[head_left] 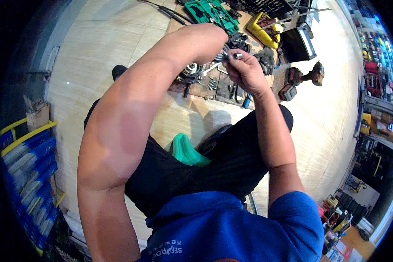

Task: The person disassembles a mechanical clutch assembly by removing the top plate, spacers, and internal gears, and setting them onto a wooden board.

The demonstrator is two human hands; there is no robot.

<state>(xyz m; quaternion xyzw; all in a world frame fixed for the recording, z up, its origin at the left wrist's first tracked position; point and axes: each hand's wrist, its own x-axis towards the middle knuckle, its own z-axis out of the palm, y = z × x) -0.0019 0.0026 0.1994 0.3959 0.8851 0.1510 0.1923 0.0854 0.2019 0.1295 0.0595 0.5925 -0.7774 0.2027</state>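
Note:
My right hand (247, 74) is closed around a small metal cylinder-shaped part (237, 56), whose shiny end pokes out by the thumb. Close beside it is my left hand (212, 38), seen from the back of the wrist, with its fingers hidden. Below both hands, a work board (201, 91) on the floor bears a round metal machine part (192, 70), a wrench (212, 68), several small bits (212, 83) and a dark glove (265, 59).
A green tool case (207, 13) and a yellow tray (263, 30) lie at the far side. Cordless power tools (303, 77) rest on the right. Blue-and-yellow racking (30, 174) stands at left, stocked shelves (375, 65) at right. A green item (185, 150) is between my legs.

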